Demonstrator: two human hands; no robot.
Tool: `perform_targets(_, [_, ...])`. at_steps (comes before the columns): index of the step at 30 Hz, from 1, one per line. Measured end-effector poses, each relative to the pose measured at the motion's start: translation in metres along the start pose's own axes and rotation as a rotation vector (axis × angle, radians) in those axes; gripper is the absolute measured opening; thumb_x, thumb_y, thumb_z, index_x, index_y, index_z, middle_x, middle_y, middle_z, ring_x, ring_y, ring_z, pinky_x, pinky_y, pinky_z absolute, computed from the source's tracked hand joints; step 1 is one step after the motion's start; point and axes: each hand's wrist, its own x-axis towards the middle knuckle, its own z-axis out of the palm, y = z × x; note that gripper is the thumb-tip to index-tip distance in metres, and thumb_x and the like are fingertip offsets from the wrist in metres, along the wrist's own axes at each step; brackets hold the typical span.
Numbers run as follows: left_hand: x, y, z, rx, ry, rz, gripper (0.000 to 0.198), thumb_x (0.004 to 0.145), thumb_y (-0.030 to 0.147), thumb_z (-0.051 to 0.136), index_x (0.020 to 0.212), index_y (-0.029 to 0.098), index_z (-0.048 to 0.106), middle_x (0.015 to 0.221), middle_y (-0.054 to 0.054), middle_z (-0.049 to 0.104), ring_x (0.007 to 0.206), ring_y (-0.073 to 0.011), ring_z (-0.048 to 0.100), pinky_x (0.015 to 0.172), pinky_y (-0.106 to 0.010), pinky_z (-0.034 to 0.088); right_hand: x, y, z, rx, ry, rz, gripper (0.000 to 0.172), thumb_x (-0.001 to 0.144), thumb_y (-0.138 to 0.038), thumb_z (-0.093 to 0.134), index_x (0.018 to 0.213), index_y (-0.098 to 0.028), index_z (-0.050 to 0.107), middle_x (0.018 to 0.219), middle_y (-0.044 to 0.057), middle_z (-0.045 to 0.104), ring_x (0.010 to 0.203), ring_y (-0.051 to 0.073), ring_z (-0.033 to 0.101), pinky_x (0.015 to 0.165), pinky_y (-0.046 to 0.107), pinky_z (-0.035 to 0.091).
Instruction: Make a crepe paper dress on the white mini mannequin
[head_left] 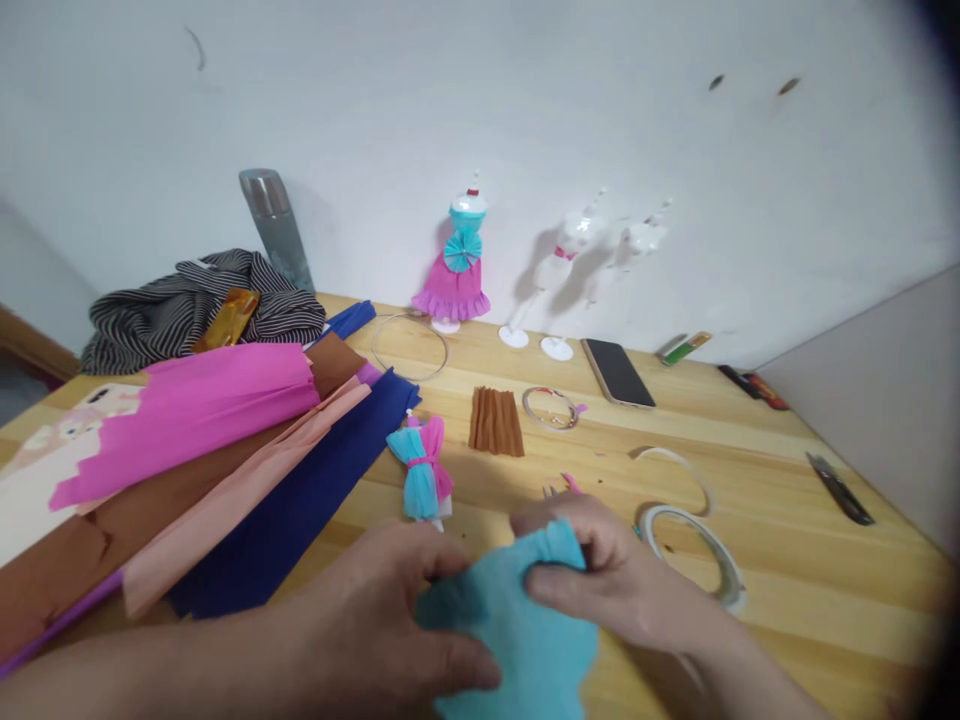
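A turquoise sheet of crepe-like paper (532, 645) is being held at lower centre frame, the right hand (611, 570) pinching its top edge between fingers, the left hand (397, 615) curving fingers around its left side, grip unclear. Seemingly light, soft and tear-prone, it is calling for gentle edge holds.

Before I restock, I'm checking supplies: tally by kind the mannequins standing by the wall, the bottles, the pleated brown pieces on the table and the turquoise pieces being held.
Standing mannequins: 3
Bottles: 1
Pleated brown pieces: 1
Held turquoise pieces: 1
Total: 6
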Motion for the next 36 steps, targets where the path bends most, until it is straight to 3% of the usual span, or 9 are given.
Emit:
perform_targets(3, [0.01,0.043,-0.002,-0.093,-0.173,-0.136,0.011,0.072,0.028,0.063,0.071,0.017,0.062,0.066,0.004,0.056,0.063,-0.0107,0.052,0.056,-0.02,0.039,-0.005,-0.003,-0.01,0.125,0.217,-0.017,0.037,0.079,-0.047,0.065,0.065,-0.016,0.052,0.062,-0.002,0.046,0.051,0.007,0.039,0.044,0.019,0.03])
perform_targets(7, [0.023,0.083,-0.008,-0.208,-0.206,0.063,0.016,0.074,0.02,0.06,0.062,0.016,0.051,0.061,0.006,0.047,0.06,-0.008,0.044,0.055,-0.019,0.035,-0.008,-0.002,-0.021,0.324,0.441,0.06,0.034,0.073,-0.049,0.07,0.073,-0.017,0.059,0.059,-0.001,0.051,0.041,0.007,0.039,0.037,0.019,0.029])
perform_targets(12, [0.045,0.08,-0.02,-0.105,-0.121,0.196,0.025,0.075,0.024,0.061,0.058,0.016,0.045,0.057,0.007,0.039,0.056,-0.0071,0.037,0.049,-0.02,0.027,-0.009,0.0,-0.035,0.311,0.649,0.113,0.034,0.068,-0.046,0.075,0.065,-0.019,0.057,0.052,-0.002,0.05,0.04,0.008,0.041,0.038,0.021,0.034])
perform_targets(17, [0.062,0.061,-0.042,0.013,0.106,0.18,0.018,0.072,0.027,0.06,0.062,0.015,0.053,0.055,0.006,0.039,0.054,-0.0079,0.037,0.048,-0.021,0.025,-0.002,0.001,-0.042,0.204,0.79,0.06,0.034,0.062,-0.046,0.079,0.065,-0.019,0.058,0.047,-0.005,0.044,0.038,0.007,0.036,0.036,0.02,0.029])
perform_targets(22, [0.07,0.054,-0.053,0.09,0.126,0.189,0.019,0.073,0.032,0.059,0.065,0.014,0.057,0.055,0.006,0.038,0.053,-0.0078,0.035,0.048,-0.021,0.023,0.004,0.002,-0.042,0.163,0.791,0.019,0.038,0.059,-0.05,0.079,0.063,-0.018,0.058,0.048,-0.004,0.045,0.041,0.008,0.038,0.04,0.02,0.03])
perform_targets(29, [0.076,0.045,-0.036,0.094,-0.014,0.216,0.026,0.074,0.03,0.056,0.056,0.016,0.044,0.057,0.005,0.035,0.055,-0.0078,0.034,0.049,-0.022,0.021,-0.006,0.003,-0.041,0.213,0.757,-0.023,0.026,0.075,-0.045,0.07,0.07,-0.021,0.06,0.048,-0.005,0.046,0.038,0.008,0.039,0.037,0.02,0.03])
perform_targets(33, [0.079,0.04,-0.027,-0.03,0.071,0.277,0.035,0.072,0.037,0.057,0.054,0.018,0.034,0.056,0.006,0.025,0.054,-0.0075,0.027,0.049,-0.023,0.018,-0.004,0.006,-0.038,0.164,0.509,-0.155,0.048,0.074,-0.06,0.065,0.103,-0.022,0.067,0.082,0.006,0.067,0.072,0.02,0.063,0.06,0.029,0.05])
perform_targets(34, [0.079,0.039,-0.025,-0.055,0.114,0.289,0.035,0.072,0.038,0.057,0.054,0.018,0.034,0.056,0.006,0.024,0.054,-0.0076,0.026,0.049,-0.023,0.019,-0.003,0.007,-0.037,0.132,0.456,-0.168,0.054,0.072,-0.06,0.067,0.11,-0.022,0.066,0.09,0.008,0.068,0.082,0.022,0.063,0.068,0.031,0.051])
perform_targets(36, [0.08,0.04,-0.023,-0.099,0.165,0.306,0.034,0.072,0.038,0.056,0.054,0.018,0.035,0.056,0.006,0.025,0.054,-0.0076,0.026,0.05,-0.023,0.02,-0.001,0.011,-0.035,0.05,0.441,-0.127,0.047,0.07,-0.052,0.073,0.107,-0.023,0.068,0.087,0.007,0.068,0.08,0.021,0.063,0.069,0.03,0.05])
